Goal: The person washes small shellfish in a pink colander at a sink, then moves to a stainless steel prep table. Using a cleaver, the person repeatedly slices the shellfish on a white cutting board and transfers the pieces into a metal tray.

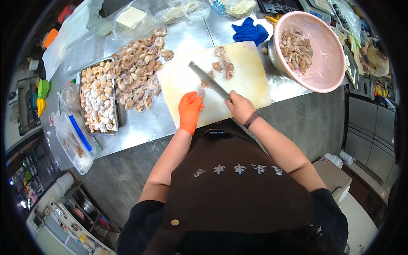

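My left hand (190,110), in an orange glove, holds a small piece of raw meat (200,91) at the lower left of the white cutting board (245,89). My bare right hand (239,106) grips a long knife (212,82), its blade slanting up and left over the board. Part of the blade crosses above cut meat pieces. Several more cut pieces (229,70) lie at the board's upper middle. Left of the board a large heap of raw meat (137,70) rests on the metal table (134,124).
A metal tray (117,111) of pale food pieces stands left of the heap. A pink colander (328,57) holding meat is at the right, with a blue cloth (250,31) between it and the board. Plastic bags (181,12) lie along the back.
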A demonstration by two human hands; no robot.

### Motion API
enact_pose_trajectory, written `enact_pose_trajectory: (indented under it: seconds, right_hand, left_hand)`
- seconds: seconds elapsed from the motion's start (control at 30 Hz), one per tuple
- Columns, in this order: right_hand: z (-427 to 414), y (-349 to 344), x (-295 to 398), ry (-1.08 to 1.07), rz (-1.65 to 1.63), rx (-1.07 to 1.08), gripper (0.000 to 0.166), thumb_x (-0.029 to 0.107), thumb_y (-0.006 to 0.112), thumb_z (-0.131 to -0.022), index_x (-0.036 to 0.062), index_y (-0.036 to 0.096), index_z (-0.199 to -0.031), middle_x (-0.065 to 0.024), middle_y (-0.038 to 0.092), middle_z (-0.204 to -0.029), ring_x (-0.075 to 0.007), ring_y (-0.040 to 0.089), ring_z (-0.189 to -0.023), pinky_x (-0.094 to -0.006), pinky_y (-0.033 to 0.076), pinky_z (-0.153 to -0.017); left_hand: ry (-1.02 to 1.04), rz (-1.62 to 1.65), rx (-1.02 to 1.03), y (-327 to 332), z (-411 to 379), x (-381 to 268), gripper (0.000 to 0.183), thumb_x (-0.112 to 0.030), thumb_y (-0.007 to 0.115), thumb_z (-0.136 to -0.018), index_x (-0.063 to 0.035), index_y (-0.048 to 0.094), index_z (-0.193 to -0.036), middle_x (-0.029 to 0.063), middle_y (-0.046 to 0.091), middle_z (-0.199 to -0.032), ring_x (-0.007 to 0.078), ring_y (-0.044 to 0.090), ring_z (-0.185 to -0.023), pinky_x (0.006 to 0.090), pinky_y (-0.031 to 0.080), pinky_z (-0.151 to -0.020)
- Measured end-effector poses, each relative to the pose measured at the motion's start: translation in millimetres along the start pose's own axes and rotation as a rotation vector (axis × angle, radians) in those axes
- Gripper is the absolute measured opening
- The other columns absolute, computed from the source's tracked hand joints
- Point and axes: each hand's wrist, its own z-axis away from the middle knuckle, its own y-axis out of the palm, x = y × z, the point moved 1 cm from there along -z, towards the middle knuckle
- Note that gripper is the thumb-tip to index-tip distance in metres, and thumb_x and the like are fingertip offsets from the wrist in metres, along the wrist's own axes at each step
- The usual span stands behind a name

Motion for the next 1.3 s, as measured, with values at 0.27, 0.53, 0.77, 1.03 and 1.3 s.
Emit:
enact_pose_trajectory:
  seconds: [0.27,0.53,0.77,1.03,1.3]
  right_hand:
    - [42,0,-8,-0.153,0.073,0.211,0.024,0.024,0.06,-0.095,0.0037,0.05,-0.1,-0.022,0.066,-0.09,-0.0422,0.064,-0.085,-0.05,0.051,-0.075]
    - [22,-10,-35,0.083,-0.037,0.039,0.025,0.023,0.061,-0.095,0.0007,0.051,-0.099,-0.0257,0.065,-0.087,-0.0455,0.063,-0.086,-0.0514,0.049,-0.076]
    - [14,-23,-41,0.135,-0.066,0.012,0.027,0.023,0.062,-0.095,-0.0009,0.051,-0.099,-0.0244,0.067,-0.087,-0.0442,0.064,-0.086,-0.0501,0.05,-0.077]
    - [33,-16,-24,0.061,-0.025,0.086,0.025,0.025,0.06,-0.096,0.0014,0.052,-0.099,-0.0226,0.066,-0.087,-0.0427,0.064,-0.086,-0.0502,0.05,-0.076]
    - [19,-15,-15,-0.173,0.115,0.056,0.023,0.025,0.059,-0.096,0.0045,0.049,-0.1,-0.0202,0.066,-0.086,-0.0409,0.064,-0.081,-0.0497,0.051,-0.071]
  left_hand:
    - [0.646,-0.985,-0.595,-95,-68,-29,0.03,-0.003,0.068,-0.076,-0.0037,0.067,-0.105,0.0159,0.063,-0.105,0.0319,0.059,-0.094,0.0424,0.048,-0.087]
    - [0.511,-0.699,-0.283,-83,-78,-56,0.014,-0.001,0.067,-0.077,-0.0037,0.061,-0.089,0.0122,0.058,-0.083,0.0288,0.058,-0.082,0.0367,0.047,-0.076]
    - [0.898,-0.831,0.165,-6,-58,-14,0.021,0.009,0.057,-0.07,-0.0038,0.059,-0.086,0.0154,0.064,-0.096,0.0368,0.06,-0.094,0.0428,0.049,-0.081]
    - [0.904,-0.994,-0.169,-26,-6,9,0.028,0.006,0.062,-0.073,-0.007,0.069,-0.096,0.0184,0.062,-0.121,0.039,0.057,-0.112,0.0445,0.047,-0.094]
    - [0.738,-0.912,-0.133,-1,-14,13,0.026,0.001,0.065,-0.078,-0.0063,0.068,-0.103,0.0165,0.06,-0.112,0.0364,0.057,-0.105,0.043,0.048,-0.09]
